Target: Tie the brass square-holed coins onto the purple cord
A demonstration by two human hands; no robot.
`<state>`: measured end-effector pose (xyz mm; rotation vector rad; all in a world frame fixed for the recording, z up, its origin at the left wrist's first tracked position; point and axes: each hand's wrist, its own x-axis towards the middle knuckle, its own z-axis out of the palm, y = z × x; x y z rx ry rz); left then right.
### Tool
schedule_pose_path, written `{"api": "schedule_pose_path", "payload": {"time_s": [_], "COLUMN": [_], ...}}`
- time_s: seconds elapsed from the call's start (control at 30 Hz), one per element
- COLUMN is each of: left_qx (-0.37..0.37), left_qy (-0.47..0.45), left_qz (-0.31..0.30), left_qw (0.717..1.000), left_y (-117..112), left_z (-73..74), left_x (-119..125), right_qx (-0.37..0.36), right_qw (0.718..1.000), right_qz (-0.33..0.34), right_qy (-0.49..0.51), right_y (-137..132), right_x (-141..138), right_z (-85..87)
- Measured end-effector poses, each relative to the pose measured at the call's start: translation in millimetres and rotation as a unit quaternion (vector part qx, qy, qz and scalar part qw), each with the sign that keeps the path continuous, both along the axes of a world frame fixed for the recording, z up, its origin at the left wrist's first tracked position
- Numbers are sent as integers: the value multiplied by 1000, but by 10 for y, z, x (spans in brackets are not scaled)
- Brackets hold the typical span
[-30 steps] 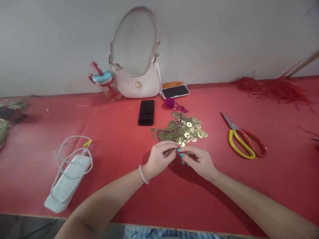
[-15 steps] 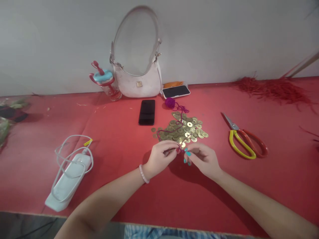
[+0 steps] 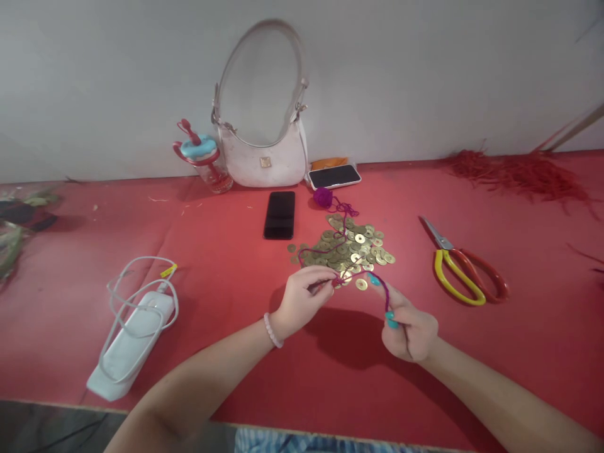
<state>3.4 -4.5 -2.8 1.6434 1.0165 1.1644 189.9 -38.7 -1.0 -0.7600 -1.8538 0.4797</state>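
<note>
Inside the pinch of the bare left hand [image 3: 307, 293], some of the thin purple yarn [image 3: 387, 296] is covered, and its shape there cannot be told. Any marks on the round brass-coloured coins [image 3: 353, 248] are too small to read, and some lie hidden under others. The white-edged black phone [image 3: 334, 177] partly covers an orange object [image 3: 330, 163]. The bottom edge cuts the blue-and-white checked cloth [image 3: 283, 441].

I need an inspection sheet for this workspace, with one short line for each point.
Surface: red table, seam on the left side.
Work things: yarn crosses the coins; scissors lie to their right.
Clutter: bag, cup, black phone, white-edged phone.
Hands: left hand pinches yarn; right hand grips another stretch.
Cables: white cord, looped over a white device.
Surroundings: grey wall behind; red fibres at back right.
</note>
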Motion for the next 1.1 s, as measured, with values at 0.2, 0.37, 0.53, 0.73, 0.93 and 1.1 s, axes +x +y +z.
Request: {"api": "schedule_pose_path", "payload": {"time_s": [0.2, 0.37, 0.53, 0.73, 0.93, 1.1], "left_qx": [9, 9, 14, -79, -107, -110], "left_qy": [19, 46, 15, -69, -142, -151], "left_qz": [-25, -57, -155, -248, -209, -190], "left_qw": [999, 997, 988, 963, 962, 964], "left_y": [-15, -23, -40, -34, 18, 24], "left_z": [4, 28, 77, 95, 79, 63], "left_x": [-2, -10, -17, -52, -78, -78], "right_qx": [98, 107, 78, -31, -83, -102], "right_qw": [991, 993, 994, 992, 971, 963], "right_qz": [33, -12, -82, -107, -131, -125], "right_qy": [-80, -46, 12, -65, -184, -216], "right_y": [43, 62, 186, 347, 376, 391], "right_x": [79, 83, 63, 41, 0, -2], "right_z": [21, -35, -87, -49, -59, -66]}}
